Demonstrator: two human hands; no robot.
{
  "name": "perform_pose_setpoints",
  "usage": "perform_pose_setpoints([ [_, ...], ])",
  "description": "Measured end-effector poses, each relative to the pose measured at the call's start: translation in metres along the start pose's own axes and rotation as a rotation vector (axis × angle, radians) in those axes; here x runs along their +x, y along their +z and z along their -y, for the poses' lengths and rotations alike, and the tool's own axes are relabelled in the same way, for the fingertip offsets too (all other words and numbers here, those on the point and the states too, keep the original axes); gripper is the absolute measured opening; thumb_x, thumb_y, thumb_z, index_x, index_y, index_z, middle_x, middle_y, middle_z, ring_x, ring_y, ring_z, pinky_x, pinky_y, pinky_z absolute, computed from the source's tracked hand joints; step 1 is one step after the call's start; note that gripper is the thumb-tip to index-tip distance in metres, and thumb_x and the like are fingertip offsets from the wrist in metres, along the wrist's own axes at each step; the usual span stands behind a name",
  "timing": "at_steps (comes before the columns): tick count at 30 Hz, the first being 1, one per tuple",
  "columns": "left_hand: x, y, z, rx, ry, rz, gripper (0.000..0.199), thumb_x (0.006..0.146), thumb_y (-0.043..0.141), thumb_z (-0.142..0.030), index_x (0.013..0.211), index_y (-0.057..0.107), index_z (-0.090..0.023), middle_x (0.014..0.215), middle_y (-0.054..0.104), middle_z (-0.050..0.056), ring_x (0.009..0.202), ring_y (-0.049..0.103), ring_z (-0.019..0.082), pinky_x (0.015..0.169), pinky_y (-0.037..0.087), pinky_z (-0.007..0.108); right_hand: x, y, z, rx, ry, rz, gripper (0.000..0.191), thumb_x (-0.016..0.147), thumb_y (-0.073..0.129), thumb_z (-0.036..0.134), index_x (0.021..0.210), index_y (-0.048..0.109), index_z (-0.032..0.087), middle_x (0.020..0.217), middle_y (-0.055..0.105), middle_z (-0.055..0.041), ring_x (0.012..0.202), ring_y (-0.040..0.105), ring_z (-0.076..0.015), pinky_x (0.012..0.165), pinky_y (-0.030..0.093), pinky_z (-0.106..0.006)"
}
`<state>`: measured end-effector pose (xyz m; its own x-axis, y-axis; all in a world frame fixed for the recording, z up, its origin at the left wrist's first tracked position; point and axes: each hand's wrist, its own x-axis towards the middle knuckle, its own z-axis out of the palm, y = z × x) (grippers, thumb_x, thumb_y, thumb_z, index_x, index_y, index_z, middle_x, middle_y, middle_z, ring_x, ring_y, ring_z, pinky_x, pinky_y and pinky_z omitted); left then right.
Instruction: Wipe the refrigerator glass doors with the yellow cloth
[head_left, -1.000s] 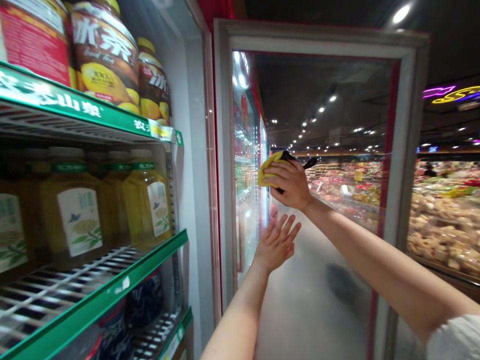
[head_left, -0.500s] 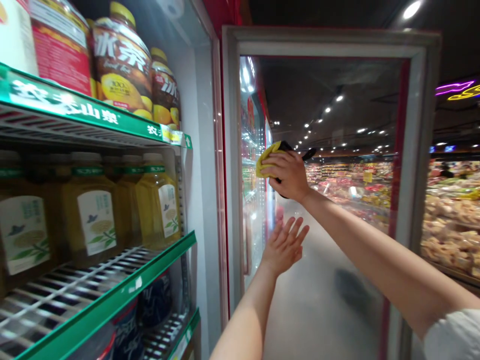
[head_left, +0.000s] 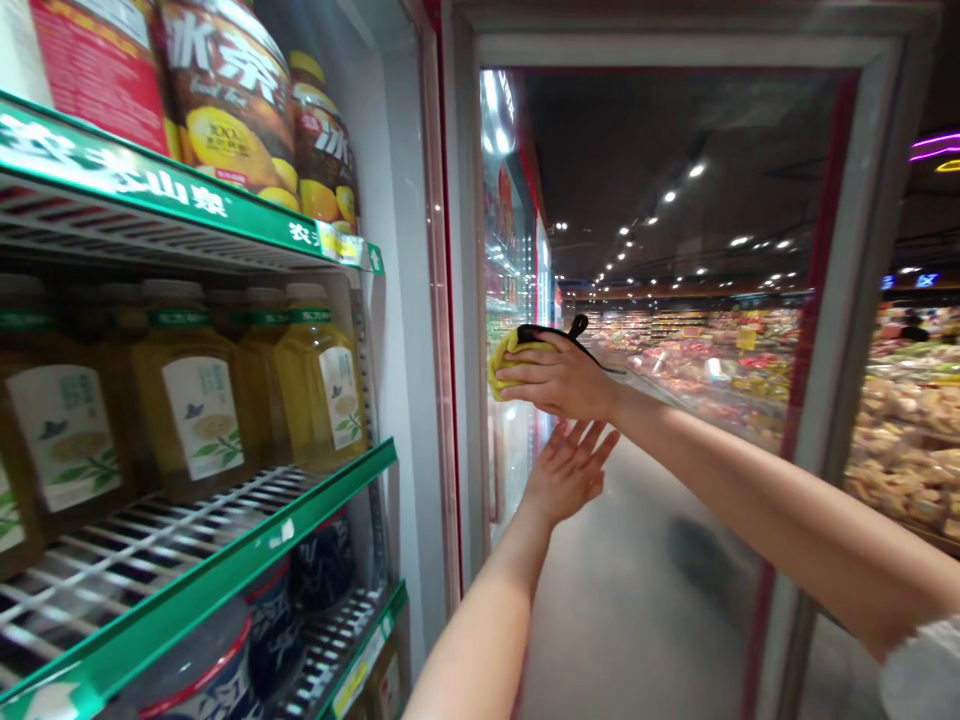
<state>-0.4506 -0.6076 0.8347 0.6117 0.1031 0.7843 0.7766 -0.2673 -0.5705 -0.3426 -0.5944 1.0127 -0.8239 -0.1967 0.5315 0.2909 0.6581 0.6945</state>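
Note:
A yellow cloth (head_left: pixel 504 366) with a black edge and a small black loop lies bunched under my right hand (head_left: pixel 559 378), which presses it against the glass door (head_left: pixel 675 230). The fingers of that hand are wrapped over the cloth and point left, toward the door's hinge side. Just below, my left hand (head_left: pixel 568 475) rests with spread fingers on or close to the same glass and holds nothing. Whether its palm fully touches the pane cannot be made out. The grey door frame (head_left: pixel 463 300) surrounds the pane, and the door stands swung out from the fridge.
On the left, fridge shelves with green front strips (head_left: pixel 225 590) hold pale yellow tea bottles (head_left: pixel 319 380), large iced tea bottles (head_left: pixel 225 100) and dark blue bottles (head_left: pixel 274 620). Through the glass show a grey floor (head_left: pixel 622 600) and shop displays; more goods (head_left: pixel 900 430) stand at the right.
My right hand has moved down and left across the glass with the cloth, now just above my left hand. The left hand stays about in place. The view has shifted slightly.

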Motion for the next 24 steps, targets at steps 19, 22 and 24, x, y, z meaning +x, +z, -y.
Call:
perform_pose_setpoints([
  [19, 0.003, -0.002, 0.001, 0.05, 0.005, -0.072, 0.061, 0.093, 0.058, -0.036, 0.152, 0.049, -0.023, 0.16, 0.048, 0.006, 0.156, 0.029, 0.028, 0.131, 0.014, 0.049, -0.034, 0.0, 0.005, -0.241, 0.533, -0.307, 0.035, 0.098, 0.054, 0.023, 0.128, 0.07, 0.034, 0.14, 0.068, -0.0015, 0.136, 0.052, -0.0265, 0.115, 0.027, -0.051],
  [22, -0.001, 0.007, 0.003, 0.018, 0.022, -0.161, 0.048, 0.093, 0.058, -0.036, 0.139, 0.061, -0.023, 0.146, 0.061, 0.006, 0.15, 0.04, 0.027, 0.132, 0.015, 0.049, 0.0, 0.01, 0.013, -0.156, 0.275, -0.193, 0.031, 0.101, 0.054, 0.025, 0.125, 0.07, 0.036, 0.14, 0.068, 0.0028, 0.135, 0.053, -0.022, 0.117, 0.026, -0.05],
  [24, -0.001, 0.008, 0.004, 0.018, 0.023, -0.147, 0.048, 0.093, 0.058, -0.036, 0.139, 0.061, -0.023, 0.146, 0.061, 0.006, 0.15, 0.041, 0.027, 0.132, 0.015, 0.049, 0.023, 0.008, 0.007, -0.135, 0.227, -0.174, 0.03, 0.102, 0.052, 0.025, 0.125, 0.07, 0.035, 0.143, 0.066, 0.0038, 0.136, 0.052, -0.0204, 0.117, 0.027, -0.048],
])
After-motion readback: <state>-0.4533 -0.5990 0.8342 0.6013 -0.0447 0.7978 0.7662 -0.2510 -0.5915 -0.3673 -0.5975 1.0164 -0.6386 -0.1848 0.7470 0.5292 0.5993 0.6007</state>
